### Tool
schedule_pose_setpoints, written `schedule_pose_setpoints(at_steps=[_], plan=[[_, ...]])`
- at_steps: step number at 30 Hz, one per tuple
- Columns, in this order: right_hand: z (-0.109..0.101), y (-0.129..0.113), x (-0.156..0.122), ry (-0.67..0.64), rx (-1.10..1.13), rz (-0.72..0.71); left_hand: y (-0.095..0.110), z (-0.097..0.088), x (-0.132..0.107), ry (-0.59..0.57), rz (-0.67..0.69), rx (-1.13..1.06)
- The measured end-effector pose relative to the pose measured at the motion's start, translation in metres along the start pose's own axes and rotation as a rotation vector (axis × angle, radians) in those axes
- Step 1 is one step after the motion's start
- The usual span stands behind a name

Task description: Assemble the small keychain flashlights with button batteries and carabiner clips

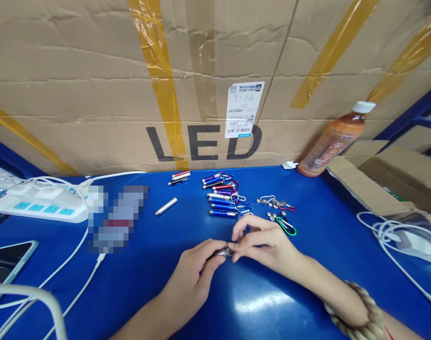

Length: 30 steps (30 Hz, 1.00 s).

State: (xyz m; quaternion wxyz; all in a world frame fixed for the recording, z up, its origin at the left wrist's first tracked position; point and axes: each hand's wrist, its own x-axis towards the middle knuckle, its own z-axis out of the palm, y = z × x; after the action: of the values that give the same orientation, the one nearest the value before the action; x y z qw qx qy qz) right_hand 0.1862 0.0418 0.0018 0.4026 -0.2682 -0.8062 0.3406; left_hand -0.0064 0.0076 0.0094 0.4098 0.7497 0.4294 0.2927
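Observation:
My left hand [199, 271] is closed around a small keychain flashlight [225, 252], whose silvery end pokes out between thumb and forefinger. At that end, my right hand [266, 241] has thumb and forefinger pinched together; whatever is between those fingertips is too small to make out. Just beyond the hands lies a column of finished-looking keychain flashlights [224, 206] in blue, silver, red and black, with carabiner clips. Button cells [272, 216] are scattered to their right, near a green carabiner [286, 226]. A lone silver tube [166, 206] lies to the left.
Red, silver and black tubes [180, 177] lie by a large cardboard box [105, 94] at the back. A drink bottle [332, 141] leans at right beside an open carton [364, 177]. White cables [395, 236], a power strip [41, 205] and a phone [10, 264] occupy the sides.

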Motion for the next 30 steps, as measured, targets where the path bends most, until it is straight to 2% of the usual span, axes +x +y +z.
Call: schedule_pose_setpoints(at_steps=[3,7,14,20,25,30], plan=[[-0.001,0.001,-0.003,-0.091,-0.043,-0.029,0.003,-0.002,-0.002,-0.107,0.003,-0.004],[0.003,0.0,-0.006,-0.088,0.038,-0.004,0.001,-0.001,-0.004,-0.136,-0.05,-0.033],[0.012,-0.007,-0.002,0.05,0.023,0.092,-0.011,0.004,-0.004,0.01,0.064,0.135],[0.017,-0.011,0.001,0.138,0.015,0.136,-0.016,0.005,-0.003,0.135,0.172,0.193],[0.02,-0.013,0.0,0.15,0.011,0.192,-0.017,0.003,-0.003,0.153,0.233,0.267],[0.019,-0.009,0.0,0.145,0.043,0.241,-0.015,0.003,-0.002,0.155,0.185,0.173]])
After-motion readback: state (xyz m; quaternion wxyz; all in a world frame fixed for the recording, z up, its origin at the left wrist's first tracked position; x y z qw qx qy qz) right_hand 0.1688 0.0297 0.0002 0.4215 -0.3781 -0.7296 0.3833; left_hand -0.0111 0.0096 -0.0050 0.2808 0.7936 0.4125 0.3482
